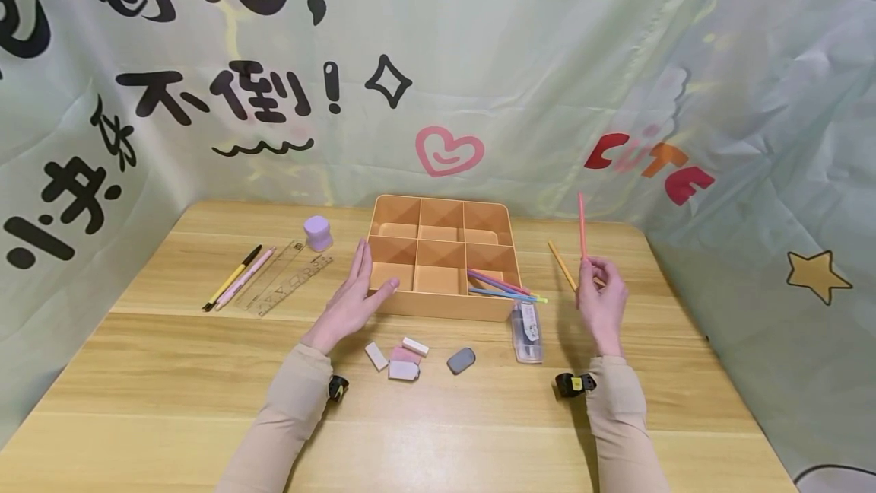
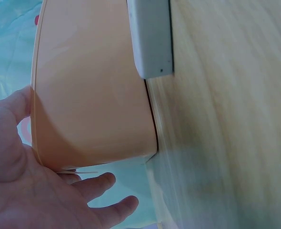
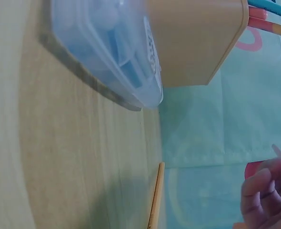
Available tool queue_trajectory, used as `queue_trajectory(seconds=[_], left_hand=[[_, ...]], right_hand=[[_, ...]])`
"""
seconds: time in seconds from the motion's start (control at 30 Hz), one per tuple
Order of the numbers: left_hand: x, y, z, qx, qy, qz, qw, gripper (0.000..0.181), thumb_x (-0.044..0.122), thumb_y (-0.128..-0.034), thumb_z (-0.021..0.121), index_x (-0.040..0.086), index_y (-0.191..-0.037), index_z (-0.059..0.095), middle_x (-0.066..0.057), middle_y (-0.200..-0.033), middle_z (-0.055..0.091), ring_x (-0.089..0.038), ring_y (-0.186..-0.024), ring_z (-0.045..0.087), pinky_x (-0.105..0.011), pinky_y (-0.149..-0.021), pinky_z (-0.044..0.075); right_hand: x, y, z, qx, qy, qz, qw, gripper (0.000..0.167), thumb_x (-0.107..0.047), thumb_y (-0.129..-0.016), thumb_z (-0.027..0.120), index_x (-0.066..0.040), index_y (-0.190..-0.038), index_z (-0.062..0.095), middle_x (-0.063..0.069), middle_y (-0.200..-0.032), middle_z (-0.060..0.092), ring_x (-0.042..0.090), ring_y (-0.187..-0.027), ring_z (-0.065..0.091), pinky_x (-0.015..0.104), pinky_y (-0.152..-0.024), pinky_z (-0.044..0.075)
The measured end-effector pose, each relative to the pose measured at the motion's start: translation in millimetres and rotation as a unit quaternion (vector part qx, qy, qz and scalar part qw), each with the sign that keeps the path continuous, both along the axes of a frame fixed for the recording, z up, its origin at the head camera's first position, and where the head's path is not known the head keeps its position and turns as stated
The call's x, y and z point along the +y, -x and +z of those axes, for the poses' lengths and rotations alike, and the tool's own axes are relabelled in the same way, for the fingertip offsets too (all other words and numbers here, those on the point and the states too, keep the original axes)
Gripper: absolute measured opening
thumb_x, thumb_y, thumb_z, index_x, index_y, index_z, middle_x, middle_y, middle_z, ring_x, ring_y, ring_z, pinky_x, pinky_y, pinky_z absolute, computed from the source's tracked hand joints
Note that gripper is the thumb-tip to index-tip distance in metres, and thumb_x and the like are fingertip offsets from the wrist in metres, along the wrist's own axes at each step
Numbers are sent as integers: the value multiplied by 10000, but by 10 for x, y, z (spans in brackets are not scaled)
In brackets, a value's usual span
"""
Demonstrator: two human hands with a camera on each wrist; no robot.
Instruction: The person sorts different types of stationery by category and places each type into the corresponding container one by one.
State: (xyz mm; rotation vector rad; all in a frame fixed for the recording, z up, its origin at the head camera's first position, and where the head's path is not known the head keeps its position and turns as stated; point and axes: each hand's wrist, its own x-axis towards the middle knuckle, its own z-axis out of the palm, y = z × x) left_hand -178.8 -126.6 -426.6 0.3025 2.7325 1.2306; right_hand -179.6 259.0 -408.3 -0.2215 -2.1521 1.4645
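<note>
Pink, slim and roughly upright, the pen (image 1: 582, 227) is pinched by the right hand (image 1: 602, 297), to the right of the tan organizer (image 1: 445, 306); the left hand (image 1: 347, 303), fingers extended, touches the organizer's left end, farther from the pen.

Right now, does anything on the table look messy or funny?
A bit: the colored pencils or pens slant out over the rim of the tan organizer instead of fitting inside. I see nothing spilled or broken.
</note>
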Motion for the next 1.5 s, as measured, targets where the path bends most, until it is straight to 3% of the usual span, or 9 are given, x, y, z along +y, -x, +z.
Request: queue_trajectory(seconds=[0.17, 0.37, 0.5, 0.7, 0.93, 1.33, 1.43, 1.5], left_hand=[[1, -1, 5, -13, 10, 15, 10000, 939, 550, -1033, 435, 84, -1588, -162, -31, -1672, -264, -434, -1552, 91, -593, -1257, 162], [2, 3, 3, -25, -6, 30, 10000, 936, 554, -1030, 441, 100, -1594, -152, -4, -1671, -264, -425, -1553, 97, -592, -1257, 176], [-1, 2, -3, 15, -4, 29, 10000, 942, 554, -1030, 445, 96, -1594, -153, -11, -1671, -267, -443, -1544, 119, -600, -1251, 185], [-2, 2, -8, 23, -16, 17, 10000, 942, 554, -1029, 446, 99, -1594, -154, -5, -1670, -266, -444, -1544, 122, -599, -1251, 180], [-5, 2, -9, 55, 3, 15, 10000, 943, 548, -1031, 447, 89, -1592, -157, -23, -1672, -264, -462, -1534, 141, -606, -1246, 188], [2, 10, -11, 44, 13, 17, 10000, 944, 554, -1029, 444, 99, -1592, -161, -12, -1671, -267, -462, -1532, 149, -608, -1245, 192], [0, 10, -14, 45, 10, 13, 10000, 945, 554, -1029, 445, 99, -1591, -163, -11, -1670, -268, -461, -1533, 145, -607, -1245, 190], [-1, 10, -14, 43, 3, 11, 10000, 944, 552, -1030, 446, 97, -1591, -162, -12, -1670, -267, -459, -1535, 141, -605, -1247, 187]], right_hand=[[-127, -99, 160, 771, -69, -286, 9966, 219, 5, -986, 556, 203, -1058, 614, -214, -671, 515, -118, -493, 445, 58, -437, 356], [-155, -96, 160, 1475, -39, -408, 9882, 197, 50, -960, 578, 238, -998, 623, -194, -711, 537, -106, -609, 483, 29, -528, 370], [-142, -72, 129, 1518, 136, -515, 9870, 192, 21, -955, 624, 199, -1005, 677, -193, -726, 601, -105, -633, 518, 24, -527, 406], [-31, 31, -11, 1559, 444, -363, 9861, 210, -18, -954, 646, 164, -1038, 708, -207, -676, 605, -95, -519, 506, 51, -435, 415], [-10, 47, -5, 1663, 710, -8, 9835, 215, -5, -933, 671, 168, -1056, 707, -181, -697, 678, -40, -571, 615, 91, -530, 534], [-75, -21, 119, 1785, 152, 251, 9835, 154, 22, -902, 689, 122, -1005, 745, -229, -755, 698, -67, -653, 661, 64, -620, 549], [-97, -45, 152, 1892, -241, 224, 9814, 126, 31, -880, 701, 99, -967, 762, -244, -787, 687, -103, -688, 649, 44, -651, 538], [-111, -65, 172, 1989, -574, 224, 9781, 108, 37, -867, 711, 80, -944, 772, -183, -806, 709, -124, -716, 641, 33, -676, 531]])
